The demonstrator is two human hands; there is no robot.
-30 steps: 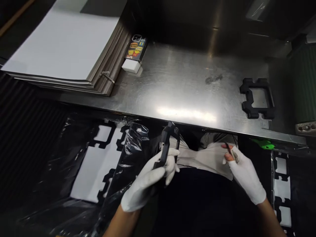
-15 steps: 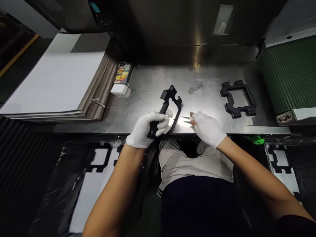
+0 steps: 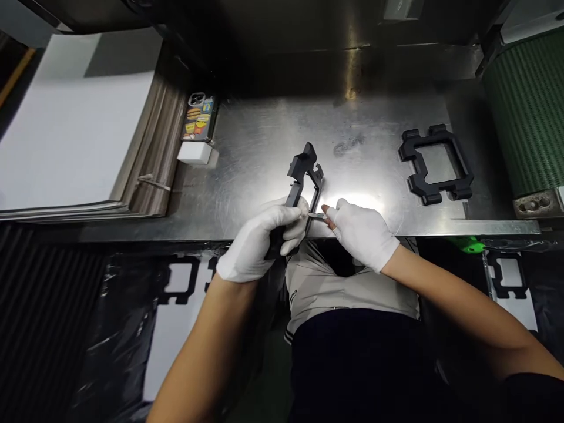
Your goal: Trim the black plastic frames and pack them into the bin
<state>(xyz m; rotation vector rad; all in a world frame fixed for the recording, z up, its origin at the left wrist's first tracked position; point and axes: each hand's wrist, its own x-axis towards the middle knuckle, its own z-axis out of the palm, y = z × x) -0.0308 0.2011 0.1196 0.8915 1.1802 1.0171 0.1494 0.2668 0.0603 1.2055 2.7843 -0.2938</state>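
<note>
My left hand, in a white glove, is closed around the lower end of a black plastic frame, which is tilted up above the steel table. In my right hand, also gloved but with bare fingertips, a slim metal tool is pinched. Its tip reaches the near inner side of the frame, close to my left fingers; whether it touches is hard to tell. A second black frame lies flat on the table to the right.
A tall stack of white sheets stands at the left. Beside it are a phone in a patterned case and a white block. A green ribbed belt borders the right. More black frames lie below the table edge.
My right hand has moved left, bringing the metal tool from beside the frame to its near side. The left hand keeps its hold. The camera view has shifted and tipped down slightly.
</note>
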